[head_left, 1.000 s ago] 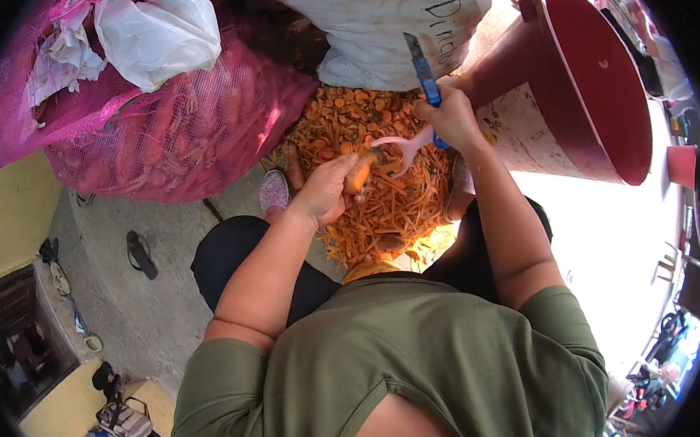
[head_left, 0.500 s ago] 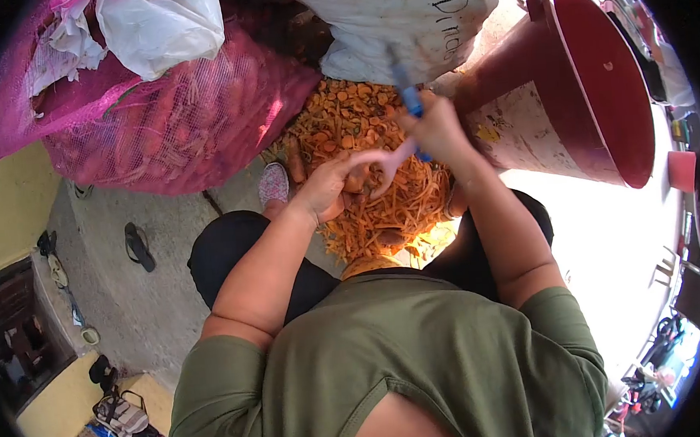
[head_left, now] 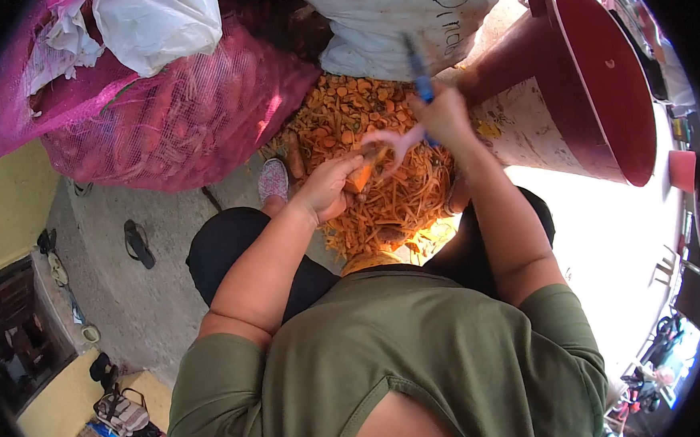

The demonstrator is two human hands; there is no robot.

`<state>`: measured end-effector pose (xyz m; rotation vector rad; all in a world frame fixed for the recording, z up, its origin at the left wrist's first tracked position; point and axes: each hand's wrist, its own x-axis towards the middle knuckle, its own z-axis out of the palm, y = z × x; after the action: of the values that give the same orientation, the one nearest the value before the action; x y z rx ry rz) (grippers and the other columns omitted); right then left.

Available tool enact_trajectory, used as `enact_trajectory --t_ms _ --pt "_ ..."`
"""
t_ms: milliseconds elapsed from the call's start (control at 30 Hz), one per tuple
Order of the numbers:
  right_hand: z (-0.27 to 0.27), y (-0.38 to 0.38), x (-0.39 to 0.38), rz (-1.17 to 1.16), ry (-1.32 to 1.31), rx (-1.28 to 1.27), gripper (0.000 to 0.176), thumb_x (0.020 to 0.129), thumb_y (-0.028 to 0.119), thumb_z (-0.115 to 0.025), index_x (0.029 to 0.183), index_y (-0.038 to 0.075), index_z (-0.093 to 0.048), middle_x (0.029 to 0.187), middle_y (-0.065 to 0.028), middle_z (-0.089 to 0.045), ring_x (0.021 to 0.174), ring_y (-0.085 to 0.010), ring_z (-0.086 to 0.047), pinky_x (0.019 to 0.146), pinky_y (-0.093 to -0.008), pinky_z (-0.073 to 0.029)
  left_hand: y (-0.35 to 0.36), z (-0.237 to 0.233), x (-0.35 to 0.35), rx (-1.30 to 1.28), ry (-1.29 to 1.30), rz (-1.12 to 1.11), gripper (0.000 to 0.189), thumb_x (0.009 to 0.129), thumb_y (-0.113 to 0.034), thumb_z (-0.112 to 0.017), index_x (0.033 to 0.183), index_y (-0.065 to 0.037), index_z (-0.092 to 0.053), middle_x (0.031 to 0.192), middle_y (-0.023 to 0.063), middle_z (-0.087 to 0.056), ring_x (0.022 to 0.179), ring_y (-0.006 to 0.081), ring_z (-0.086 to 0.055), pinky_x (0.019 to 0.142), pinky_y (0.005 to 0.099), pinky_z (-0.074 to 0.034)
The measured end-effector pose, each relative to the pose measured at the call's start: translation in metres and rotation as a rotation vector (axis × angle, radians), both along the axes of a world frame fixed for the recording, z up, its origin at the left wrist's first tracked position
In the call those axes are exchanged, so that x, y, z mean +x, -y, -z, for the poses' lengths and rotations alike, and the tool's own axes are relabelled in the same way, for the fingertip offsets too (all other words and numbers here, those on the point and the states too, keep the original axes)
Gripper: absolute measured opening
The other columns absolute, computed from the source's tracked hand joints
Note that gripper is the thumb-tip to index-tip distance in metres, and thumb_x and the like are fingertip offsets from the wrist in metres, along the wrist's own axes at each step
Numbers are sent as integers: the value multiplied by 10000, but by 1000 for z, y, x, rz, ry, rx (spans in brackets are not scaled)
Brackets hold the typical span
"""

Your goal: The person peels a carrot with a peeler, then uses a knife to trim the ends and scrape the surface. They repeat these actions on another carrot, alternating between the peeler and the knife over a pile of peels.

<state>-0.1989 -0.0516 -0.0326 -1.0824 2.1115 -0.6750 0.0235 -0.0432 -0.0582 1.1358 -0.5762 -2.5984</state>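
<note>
My left hand (head_left: 331, 189) is closed around a carrot (head_left: 361, 176), its orange peeled side showing. My right hand (head_left: 443, 118) grips a pink peeler (head_left: 400, 142) together with a blue-handled knife (head_left: 421, 82), whose dark blade points up and away. The peeler's forked head is beside the carrot, blurred by motion; whether they touch is not clear. Beneath both hands lies a heap of orange peelings (head_left: 412, 184), with round carrot slices (head_left: 351, 106) at its far side.
A pink mesh sack (head_left: 176, 125) full of carrots stands at the far left. Beyond the heap is a white sack (head_left: 402, 23) with writing. A tilted red bucket (head_left: 520, 120) is at the right. A dark flip-flop (head_left: 138, 244) lies on the concrete floor.
The right hand has moved slightly right with the peeler and knife, and the peeler's head has drawn back from the left hand. More of the carrot's orange side now shows.
</note>
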Motion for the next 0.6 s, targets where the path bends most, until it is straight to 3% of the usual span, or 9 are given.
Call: enact_trajectory --t_ms 67,167,200,300,367,400,433,500,600 --pt "-9 4 -24 60 -115 -84 192 761 163 -620 786 -17 -557 603 -67 -552 488 -127 -515 439 -293 -412 4 -5 3 -3 -16 3 303 914 -248 -404 1154 -75 -472 873 34 -508 720 131 -502 626 294 -453" --pt "-1 1 -17 76 106 -130 193 764 166 -623 781 -14 -554 588 -52 -538 482 -130 -503 437 -292 -407 3 -10 1 -32 8 -2 330 909 -204 -404 1222 -112 -450 904 22 -495 715 122 -477 596 284 -417" --pt "-3 -2 -2 -2 156 -77 207 753 178 -636 781 -9 -553 573 -42 -521 487 -140 -500 456 -307 -413 3 -10 1 -13 -1 -13 338 906 -210 -413 1227 -110 -444 921 21 -492 724 121 -474 600 281 -416" --pt "-2 -13 26 -269 -66 -112 229 704 179 -646 822 -9 -593 618 -110 -583 557 -188 -579 544 -331 -463 1 0 3 29 -17 -16 354 901 -222 -431 1235 -105 -434 960 17 -487 739 117 -467 610 272 -414" --pt "-3 -4 9 -19 89 -25 247 703 191 -643 831 -14 -591 634 -134 -595 561 -235 -593 560 -343 -471 1 10 4 28 -19 33 351 900 -222 -433 1230 -101 -438 967 15 -487 736 114 -464 615 265 -412" --pt "7 2 -12 53 -5 -25 242 706 203 -635 806 -12 -591 653 -156 -603 574 -251 -608 552 -347 -473 1 7 3 34 -13 15 330 901 -221 -431 1207 -100 -454 948 17 -489 729 114 -464 612 264 -412" --pt "3 5 -24 64 -126 -68 236 711 215 -627 785 -6 -596 657 -165 -605 602 -235 -625 551 -344 -475 2 2 4 40 -7 -4 310 902 -219 -428 1184 -98 -469 930 18 -492 722 114 -463 610 263 -411" --pt "-5 5 -28 67 -125 -36 240 712 227 -624 764 -4 -594 650 -161 -603 605 -230 -618 559 -340 -468 2 -9 1 14 21 -30 268 905 -220 -422 1129 -93 -496 878 16 -493 705 116 -463 604 262 -410" --pt "-9 -3 1 -12 7 -134 244 706 228 -625 753 -8 -585 638 -167 -594 601 -251 -605 568 -339 -459 0 -10 -2 -22 40 -18 226 909 -232 -415 1049 -90 -520 794 6 -490 677 120 -463 596 263 -409"
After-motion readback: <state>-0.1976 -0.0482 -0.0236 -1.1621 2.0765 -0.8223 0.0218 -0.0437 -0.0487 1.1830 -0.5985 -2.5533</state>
